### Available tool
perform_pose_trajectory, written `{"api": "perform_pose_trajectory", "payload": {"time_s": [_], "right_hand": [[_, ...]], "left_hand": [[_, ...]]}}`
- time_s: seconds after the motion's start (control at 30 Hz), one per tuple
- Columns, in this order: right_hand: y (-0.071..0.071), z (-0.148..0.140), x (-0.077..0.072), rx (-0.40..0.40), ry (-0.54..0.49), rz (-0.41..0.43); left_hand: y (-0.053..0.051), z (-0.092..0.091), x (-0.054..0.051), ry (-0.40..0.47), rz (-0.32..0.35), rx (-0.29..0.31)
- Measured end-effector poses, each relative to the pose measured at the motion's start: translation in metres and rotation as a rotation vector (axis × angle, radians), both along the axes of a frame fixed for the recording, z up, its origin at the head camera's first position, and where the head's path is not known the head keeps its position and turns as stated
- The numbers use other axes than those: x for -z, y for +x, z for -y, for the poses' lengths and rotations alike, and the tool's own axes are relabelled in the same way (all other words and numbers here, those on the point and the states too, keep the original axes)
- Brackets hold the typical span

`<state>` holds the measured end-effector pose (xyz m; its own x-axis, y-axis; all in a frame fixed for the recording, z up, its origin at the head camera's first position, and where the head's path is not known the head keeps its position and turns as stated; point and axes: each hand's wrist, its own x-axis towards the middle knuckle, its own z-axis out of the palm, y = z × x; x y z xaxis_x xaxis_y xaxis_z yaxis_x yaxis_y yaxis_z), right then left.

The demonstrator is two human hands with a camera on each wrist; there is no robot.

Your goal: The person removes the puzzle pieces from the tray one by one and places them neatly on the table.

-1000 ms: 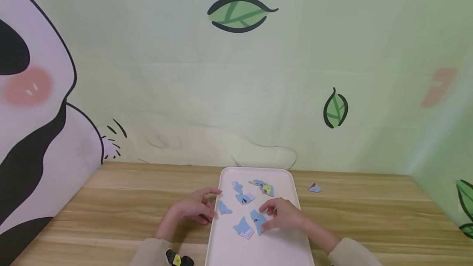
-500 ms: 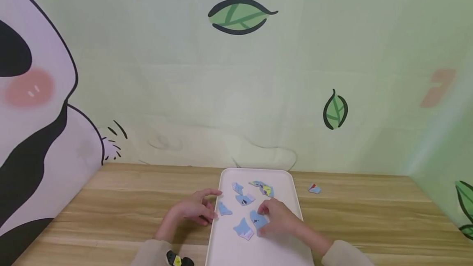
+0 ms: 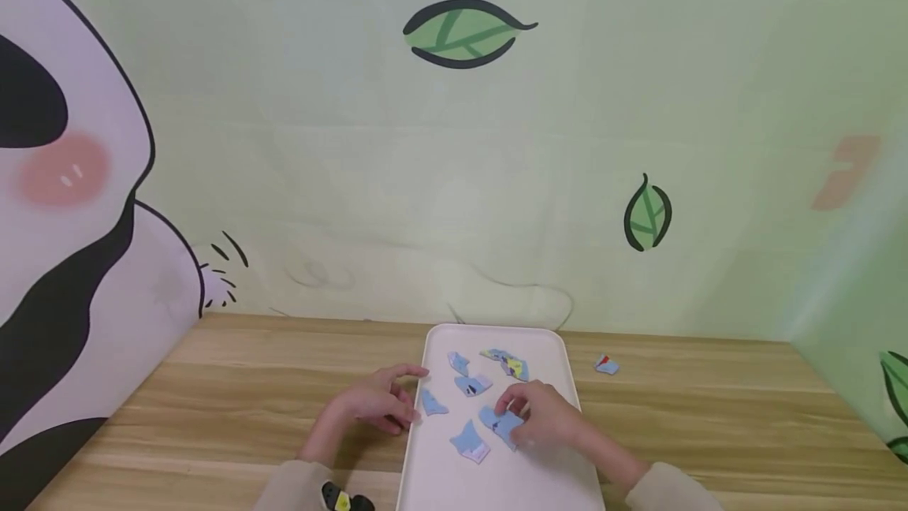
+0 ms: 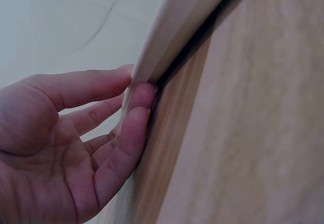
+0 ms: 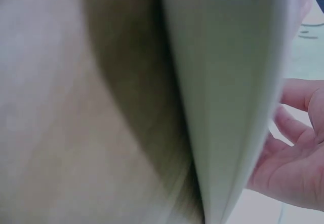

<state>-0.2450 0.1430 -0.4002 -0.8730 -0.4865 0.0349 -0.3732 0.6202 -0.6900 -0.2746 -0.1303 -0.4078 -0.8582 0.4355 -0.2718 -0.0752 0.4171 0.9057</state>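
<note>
Blue puzzle piece (image 3: pixel 505 424) midway between left and right edges of tray (image 3: pixel 532 479), pinched by right hand (image 3: pixel 548 416); left hand (image 3: pixel 378 399), fingers loosely parted, touches tray's left edge.

Puzzle pieces (image 3: pixel 469 443) on and beside tray (image 3: pixel 525 487)

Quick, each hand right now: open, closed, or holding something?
Left hand: open, touching the left edge of the white tray.
Right hand: pinching a blue puzzle piece.
</note>
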Motion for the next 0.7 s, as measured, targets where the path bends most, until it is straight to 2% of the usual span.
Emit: {"api": "perform_pose_trajectory", "payload": {"time_s": [0.2,0.5,0.7], "right_hand": [[-0.004,-0.009,-0.002,0.0,-0.062,0.065],[-0.01,-0.022,-0.003,0.046,-0.18,0.144],[-0.013,-0.035,-0.008,0.054,-0.247,0.116]], "left_hand": [[0.001,-0.001,-0.002,0.005,-0.001,-0.001],[0.002,0.001,-0.001,0.019,-0.006,0.009],[0.002,0.002,0.0,0.015,-0.014,0.009]]}}
